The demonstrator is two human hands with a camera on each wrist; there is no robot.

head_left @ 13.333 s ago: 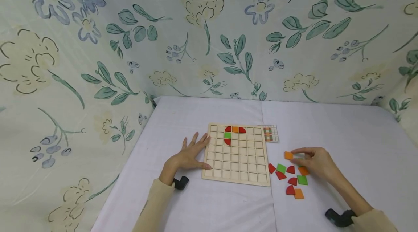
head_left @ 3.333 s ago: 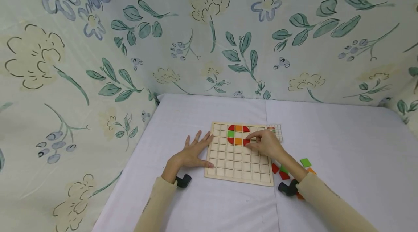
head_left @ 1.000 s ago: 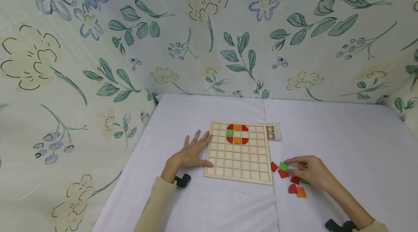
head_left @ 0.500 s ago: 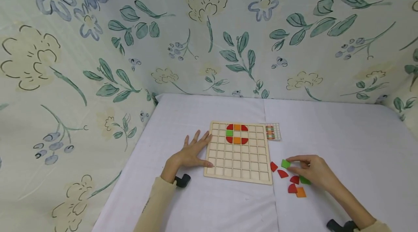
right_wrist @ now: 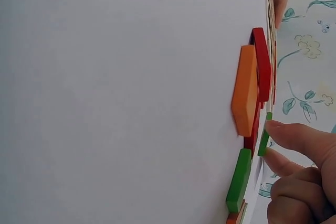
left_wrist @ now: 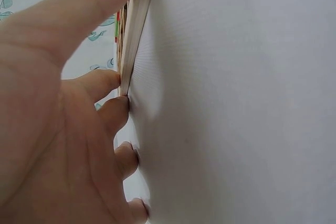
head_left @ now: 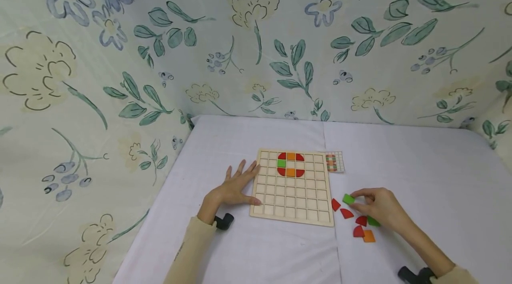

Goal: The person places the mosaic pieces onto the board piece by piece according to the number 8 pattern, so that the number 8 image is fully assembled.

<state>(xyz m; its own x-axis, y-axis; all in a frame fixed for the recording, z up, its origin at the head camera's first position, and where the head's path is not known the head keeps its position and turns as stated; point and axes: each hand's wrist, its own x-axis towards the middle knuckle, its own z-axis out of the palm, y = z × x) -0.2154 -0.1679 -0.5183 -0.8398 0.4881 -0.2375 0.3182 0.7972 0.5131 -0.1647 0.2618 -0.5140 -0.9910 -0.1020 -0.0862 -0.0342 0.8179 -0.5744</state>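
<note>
My right hand pinches a green square tile between thumb and index finger. In the right wrist view that tile stands apart from the loose pieces. My left hand lies spread at the left side of the wooden grid board, thumb and index finger touching its edge. Near the board's top, red quarter-circles mark four corners of a ring, with orange squares between them above and below. On the ring's left is a green square; its middle and right cells show bare wood.
Loose red quarter-circles, an orange square and another green square, partly behind my right hand, lie right of the board. A small printed pattern card sits by its upper right corner. Black wrist cameras are strapped on.
Since 3.3 seconds ago my right hand has left a red quarter-circle on the board and come back to the loose pieces. It has picked the green tile off from beside the red ones.
</note>
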